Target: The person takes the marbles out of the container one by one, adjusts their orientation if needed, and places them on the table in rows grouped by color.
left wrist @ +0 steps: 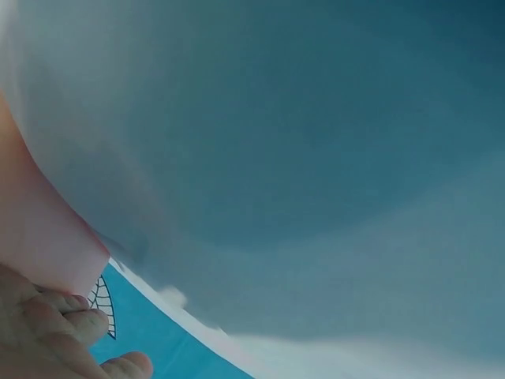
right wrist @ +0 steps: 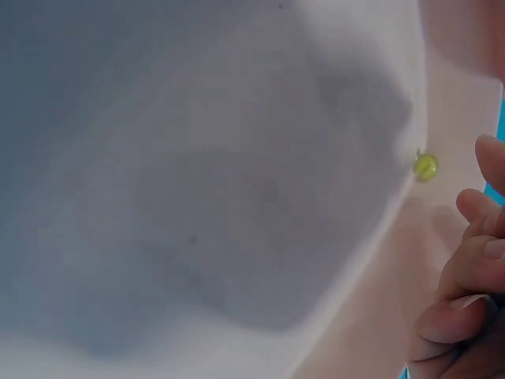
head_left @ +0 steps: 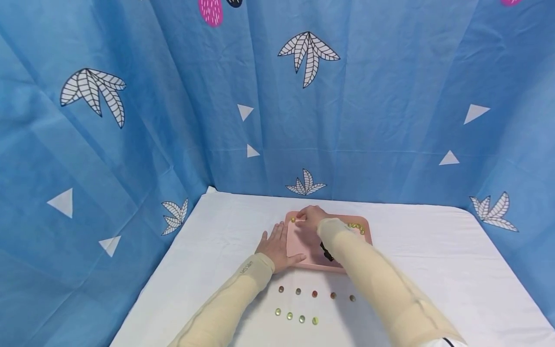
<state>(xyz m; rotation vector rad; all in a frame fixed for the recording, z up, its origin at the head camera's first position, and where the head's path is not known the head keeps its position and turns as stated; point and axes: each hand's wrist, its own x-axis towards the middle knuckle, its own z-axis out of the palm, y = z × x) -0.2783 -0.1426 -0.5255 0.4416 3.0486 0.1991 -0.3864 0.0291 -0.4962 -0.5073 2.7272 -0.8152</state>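
A pink tray lies on the white-covered table. My left hand rests at its left edge with fingers spread, the thumb reaching over the front left corner. My right hand is over the tray's back left part, thumb and forefinger apart with nothing seen between them. A yellow-green glass marble sits in the tray's corner, close to those fingertips. In the head view the same marble lies just left of the hand. More yellow-green marbles line the back right corner of the tray.
In front of the tray, a row of reddish and dark marbles lies on the white cloth. Nearer still is a row of greenish marbles. A blue patterned curtain hangs behind and at both sides. A black device shows below my right forearm.
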